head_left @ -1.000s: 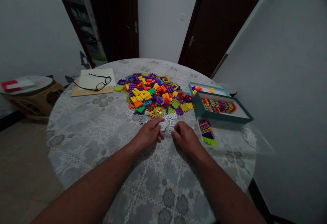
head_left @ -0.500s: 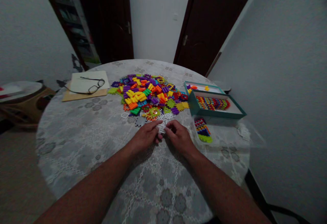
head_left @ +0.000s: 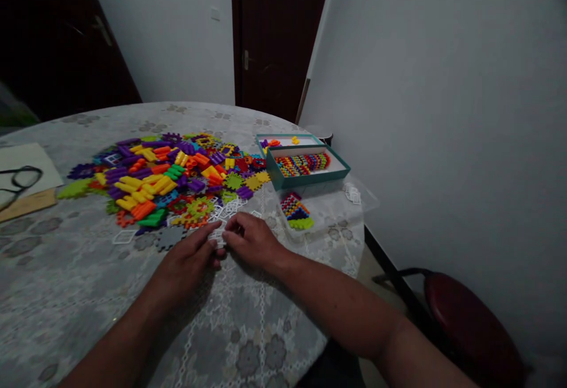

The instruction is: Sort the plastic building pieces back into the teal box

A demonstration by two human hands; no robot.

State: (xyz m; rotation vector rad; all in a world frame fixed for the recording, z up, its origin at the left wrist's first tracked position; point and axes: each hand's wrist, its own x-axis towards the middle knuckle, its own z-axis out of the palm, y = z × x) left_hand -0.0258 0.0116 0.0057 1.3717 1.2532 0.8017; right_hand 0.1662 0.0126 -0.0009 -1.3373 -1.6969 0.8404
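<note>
Between my two hands is a small bunch of white plastic frame pieces [head_left: 217,235], held low over the table. My left hand [head_left: 188,261] is closed on it from the left, thumb on the near side. From the right, the thumb and bent fingers of my right hand [head_left: 254,241] pinch its edge; the exact grip is partly hidden. Just beyond my fingertips lie loose white frames [head_left: 229,208]. A grey gear-shaped piece [head_left: 170,238] rests left of them, beside a single white square frame [head_left: 124,237]. Behind spreads a pile of colourful plastic building pieces [head_left: 155,184].
To the right stands a teal box [head_left: 310,179] with rows of coloured pieces. In front of it is a clear plastic tray [head_left: 289,233] with more pieces; white frames [head_left: 353,193] lie at its far right. Eyeglasses [head_left: 27,178] lie far left. A dark red stool [head_left: 472,317] stands beyond the table edge.
My view has turned to the right, so the table's contents sit further left and the stool has come into view. Both hands stay together at the white frame pieces.
</note>
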